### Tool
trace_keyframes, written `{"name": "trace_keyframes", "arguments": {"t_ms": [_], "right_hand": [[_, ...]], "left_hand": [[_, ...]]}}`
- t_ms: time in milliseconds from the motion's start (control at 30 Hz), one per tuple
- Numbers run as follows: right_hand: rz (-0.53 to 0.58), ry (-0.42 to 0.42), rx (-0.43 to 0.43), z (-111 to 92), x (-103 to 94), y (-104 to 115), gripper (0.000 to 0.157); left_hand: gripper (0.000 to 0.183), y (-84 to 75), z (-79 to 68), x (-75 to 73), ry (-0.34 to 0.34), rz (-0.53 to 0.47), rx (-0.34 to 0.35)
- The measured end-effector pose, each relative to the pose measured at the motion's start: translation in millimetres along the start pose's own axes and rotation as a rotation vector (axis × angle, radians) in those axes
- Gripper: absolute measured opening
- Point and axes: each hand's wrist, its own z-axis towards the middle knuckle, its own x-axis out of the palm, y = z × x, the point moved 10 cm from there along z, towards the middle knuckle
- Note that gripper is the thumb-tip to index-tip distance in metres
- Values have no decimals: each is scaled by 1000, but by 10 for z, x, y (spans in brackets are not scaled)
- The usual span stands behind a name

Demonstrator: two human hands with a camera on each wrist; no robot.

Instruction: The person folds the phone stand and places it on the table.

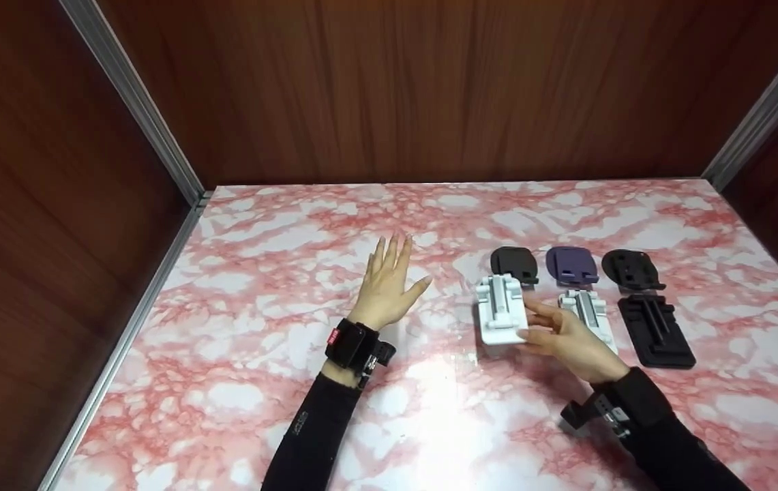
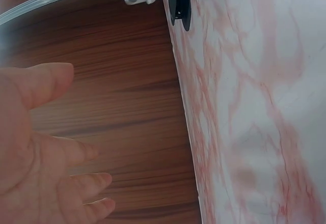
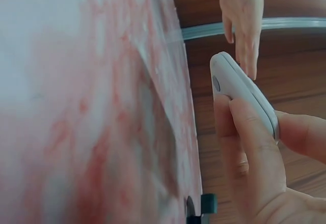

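Note:
My right hand (image 1: 571,346) holds a white folding phone stand (image 1: 506,326) by its right edge, thumb on one side and fingers on the other. In the right wrist view that stand (image 3: 239,84) shows edge-on, raised above the table. My left hand (image 1: 386,292) hovers to its left with straight, spread fingers and holds nothing. A second white phone stand (image 1: 588,305) lies behind the right hand, partly hidden by it. Beside that one lies a black rectangular phone stand (image 1: 675,351).
Behind them a row of round-based stands lies on the marbled table (image 1: 259,320): a dark one (image 1: 513,260), a purple one (image 1: 571,264) and a black one (image 1: 631,268). Brown wood-grain panels (image 1: 429,88) with metal corner rails (image 1: 136,95) enclose the table at the back and sides.

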Motion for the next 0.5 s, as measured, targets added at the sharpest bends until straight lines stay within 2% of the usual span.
{"name": "trace_keyframes", "arguments": {"t_ms": [300,500], "right_hand": [[23,-30,19,-128,-71,-94,80],[-59,-82,57,-176,-126,-130,79]], "left_hand": [[79,30,6,41,24,19,-14],[79,28,8,54,33,25,-11]]}}
